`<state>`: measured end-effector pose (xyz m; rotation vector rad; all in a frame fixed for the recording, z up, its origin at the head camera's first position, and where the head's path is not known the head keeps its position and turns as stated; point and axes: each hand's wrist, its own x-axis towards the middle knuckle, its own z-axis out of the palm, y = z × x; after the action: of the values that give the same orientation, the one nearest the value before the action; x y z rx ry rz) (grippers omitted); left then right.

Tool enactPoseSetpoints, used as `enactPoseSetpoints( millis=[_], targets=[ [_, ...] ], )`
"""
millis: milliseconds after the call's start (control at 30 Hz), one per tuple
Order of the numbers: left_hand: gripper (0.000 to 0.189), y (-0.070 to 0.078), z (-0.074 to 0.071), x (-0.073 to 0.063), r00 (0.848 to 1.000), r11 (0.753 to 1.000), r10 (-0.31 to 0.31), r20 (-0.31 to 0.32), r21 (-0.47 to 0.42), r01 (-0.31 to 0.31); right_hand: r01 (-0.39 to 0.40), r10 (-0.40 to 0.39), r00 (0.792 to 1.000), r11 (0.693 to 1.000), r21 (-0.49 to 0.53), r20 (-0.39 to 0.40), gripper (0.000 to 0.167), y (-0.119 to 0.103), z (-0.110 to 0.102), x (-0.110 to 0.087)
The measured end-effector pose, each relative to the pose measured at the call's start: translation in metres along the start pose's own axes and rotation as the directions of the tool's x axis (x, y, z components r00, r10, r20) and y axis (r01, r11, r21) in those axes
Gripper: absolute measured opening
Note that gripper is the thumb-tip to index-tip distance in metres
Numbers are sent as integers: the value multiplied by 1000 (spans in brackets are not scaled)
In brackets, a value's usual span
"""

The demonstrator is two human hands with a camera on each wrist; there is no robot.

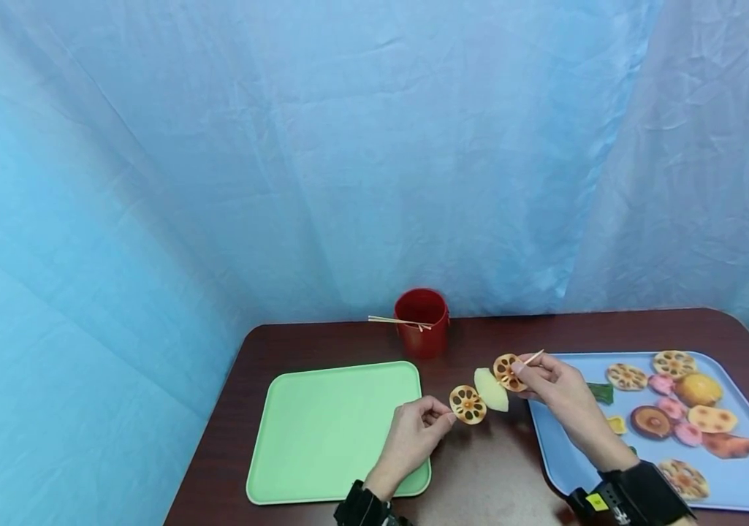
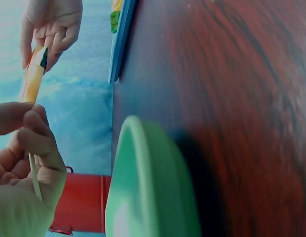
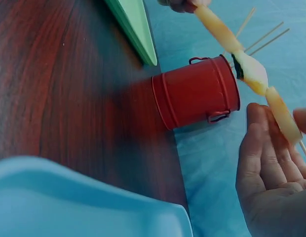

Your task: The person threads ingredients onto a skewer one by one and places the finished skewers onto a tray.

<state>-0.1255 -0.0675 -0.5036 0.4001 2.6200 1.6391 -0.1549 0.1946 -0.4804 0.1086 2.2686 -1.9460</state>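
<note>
Both hands hold a wooden skewer (image 1: 535, 357) above the table, between the two trays. Threaded on it are a lotus root slice (image 1: 468, 405) at the left, a pale green-white piece (image 1: 491, 389) in the middle and another lotus root slice (image 1: 507, 372) at the right. My left hand (image 1: 416, 436) pinches the skewer beside the left slice; the stick (image 2: 34, 177) runs back along the palm in the left wrist view. With thumb and fingers, my right hand (image 1: 568, 409) grips the right slice, and the skewer's end pokes out past it.
A green tray (image 1: 321, 438) lies at the left, partly under my left hand. The blue tray (image 1: 584, 467) at the right bears lotus slices, a mushroom-like piece (image 1: 652, 422), pink pieces and a yellow lump (image 1: 698, 389). Behind stands a red bucket (image 1: 423, 336) with skewers across its rim.
</note>
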Motion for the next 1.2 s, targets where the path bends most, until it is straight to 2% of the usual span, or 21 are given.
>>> enactPoseSetpoints(
  millis=[133, 233, 367, 500, 733, 900, 1200],
  targets=[
    [9, -4, -10, -2, 1000, 1000, 10, 0, 28, -10, 4, -3, 999, 999, -34, 32, 65, 0, -4, -1],
    [9, -8, -21, -3, 1000, 998, 9, -4, 67, -8, 34, -33, 998, 999, -7, 53, 64, 1, -10, -3],
    [9, -14, -38, -7, 999, 991, 21, -33, 134, -16, 78, -78, 995, 997, -4, 68, 62, 1, -17, -5],
    [10, -22, -54, -13, 997, 983, 38, -74, 181, -24, 72, -68, 996, 996, -57, 61, 64, 0, -19, -6],
    [10, -36, -77, -24, 995, 986, -15, -100, 165, 31, 60, -62, 998, 985, -164, -3, 62, 0, -18, -6],
    [10, -46, -94, -32, 990, 977, -19, -139, 208, 48, 50, -55, 998, 982, -179, -20, 62, 0, -17, -7],
    [9, -56, -124, -53, 963, 949, -66, -261, 283, 142, 56, -60, 998, 981, -188, -17, 60, 2, -17, -8]
  ],
)
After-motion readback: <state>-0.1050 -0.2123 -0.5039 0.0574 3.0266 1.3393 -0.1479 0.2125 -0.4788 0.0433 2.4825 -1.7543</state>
